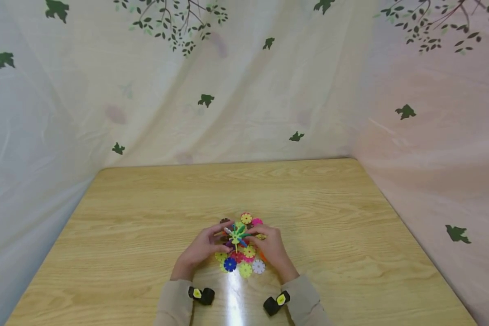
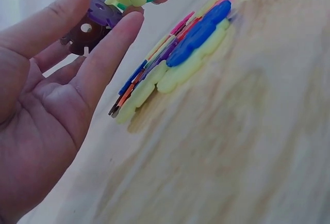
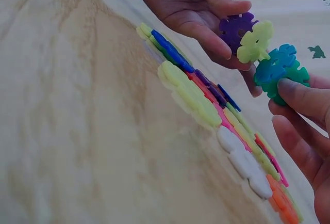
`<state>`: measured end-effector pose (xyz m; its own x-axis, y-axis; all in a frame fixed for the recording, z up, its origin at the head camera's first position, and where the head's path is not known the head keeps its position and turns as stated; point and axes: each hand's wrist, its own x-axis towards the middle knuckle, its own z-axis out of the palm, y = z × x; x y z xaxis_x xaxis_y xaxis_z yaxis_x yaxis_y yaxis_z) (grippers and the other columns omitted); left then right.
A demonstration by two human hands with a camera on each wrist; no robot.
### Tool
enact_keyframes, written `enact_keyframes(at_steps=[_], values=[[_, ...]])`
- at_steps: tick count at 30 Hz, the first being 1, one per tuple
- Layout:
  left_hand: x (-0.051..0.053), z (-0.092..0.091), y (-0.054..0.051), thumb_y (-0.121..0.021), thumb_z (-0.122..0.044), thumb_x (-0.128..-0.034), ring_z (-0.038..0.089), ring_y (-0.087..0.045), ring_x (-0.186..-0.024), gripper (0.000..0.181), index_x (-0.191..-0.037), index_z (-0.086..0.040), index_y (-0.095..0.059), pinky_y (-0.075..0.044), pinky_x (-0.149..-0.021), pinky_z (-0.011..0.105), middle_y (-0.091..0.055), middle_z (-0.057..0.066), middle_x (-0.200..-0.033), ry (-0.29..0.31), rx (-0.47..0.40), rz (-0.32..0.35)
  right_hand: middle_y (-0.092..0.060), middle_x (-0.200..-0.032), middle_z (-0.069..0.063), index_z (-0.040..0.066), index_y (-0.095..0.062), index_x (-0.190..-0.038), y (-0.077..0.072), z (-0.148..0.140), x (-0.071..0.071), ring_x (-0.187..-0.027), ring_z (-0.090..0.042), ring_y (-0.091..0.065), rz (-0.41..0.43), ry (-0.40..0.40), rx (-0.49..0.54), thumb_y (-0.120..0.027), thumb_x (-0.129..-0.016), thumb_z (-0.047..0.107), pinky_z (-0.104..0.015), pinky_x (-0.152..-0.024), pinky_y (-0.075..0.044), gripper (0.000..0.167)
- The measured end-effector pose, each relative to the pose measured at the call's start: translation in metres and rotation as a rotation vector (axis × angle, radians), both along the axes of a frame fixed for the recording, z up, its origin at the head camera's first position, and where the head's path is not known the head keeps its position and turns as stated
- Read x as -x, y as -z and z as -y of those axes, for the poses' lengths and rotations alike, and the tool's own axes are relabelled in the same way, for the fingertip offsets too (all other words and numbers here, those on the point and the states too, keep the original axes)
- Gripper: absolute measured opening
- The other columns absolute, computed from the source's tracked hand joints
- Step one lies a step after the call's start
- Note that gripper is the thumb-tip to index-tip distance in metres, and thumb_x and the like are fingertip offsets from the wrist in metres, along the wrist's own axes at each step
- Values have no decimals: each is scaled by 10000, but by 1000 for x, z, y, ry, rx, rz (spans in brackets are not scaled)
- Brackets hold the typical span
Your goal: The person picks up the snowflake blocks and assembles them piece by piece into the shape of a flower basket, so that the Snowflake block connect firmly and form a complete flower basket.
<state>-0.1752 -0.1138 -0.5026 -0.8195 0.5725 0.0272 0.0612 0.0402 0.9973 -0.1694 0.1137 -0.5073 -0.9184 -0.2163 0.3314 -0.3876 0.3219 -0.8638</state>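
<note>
A joined cluster of notched plastic discs is held above the table between both hands. My left hand grips its left side, with thumb and fingers around a purple disc and a brown disc. On the other side my right hand pinches a green disc between thumb and fingertips. A pale yellow-green disc and a blue disc stand in the middle of the cluster. Fingers hide some of the joints.
Loose notched discs in many colours lie in a flat pile under the hands, among them a dark blue disc, a white disc and a yellow-green disc. Beneath them is a wood-grain table. A printed curtain hangs behind it.
</note>
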Motion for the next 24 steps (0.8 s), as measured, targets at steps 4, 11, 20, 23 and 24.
enact_keyframes(at_steps=[4, 11, 20, 23, 24], values=[[1, 0, 1, -694, -65, -866, 451, -455, -1296, 709, -1476, 10, -342, -543, -918, 220, -321, 267, -1518, -3, 1, 8, -753, -907, -119, 39, -764, -889, -1, 0, -1, -868, -231, -716, -8, 8, -12, -727, -824, 43, -227, -769, -589, 74], [0, 1, 1, -681, -50, -875, 460, -499, -1248, 688, -1475, 6, -348, -544, -901, 209, -378, 296, -1465, 2, -1, 19, -754, -910, -99, 57, -768, -895, -5, 1, -3, -857, -208, -714, 21, 10, -53, -719, -837, 57, -188, -740, -574, 75], [0, -2, -1, -720, -130, -854, 465, -442, -1310, 704, -1456, 11, -384, -515, -968, 224, -354, 266, -1509, -13, 27, -28, -756, -890, -97, 56, -771, -879, -3, 1, -1, -814, -177, -709, 2, 21, -48, -724, -828, 37, -181, -682, -568, 71], [0, -2, -1, -727, -112, -841, 472, -440, -1308, 730, -1464, 11, -368, -503, -986, 225, -367, 274, -1492, -8, 18, -47, -756, -910, -107, 55, -770, -891, -2, 1, -1, -854, -212, -718, 9, 24, -25, -724, -829, 38, -190, -726, -576, 79], [0, -2, -1, -729, -103, -837, 475, -441, -1304, 742, -1470, 8, -358, -501, -988, 226, -377, 277, -1477, -3, 14, -53, -755, -916, -110, 54, -768, -896, -1, 1, 0, -864, -222, -717, 14, 23, -16, -723, -831, 38, -193, -734, -578, 81]])
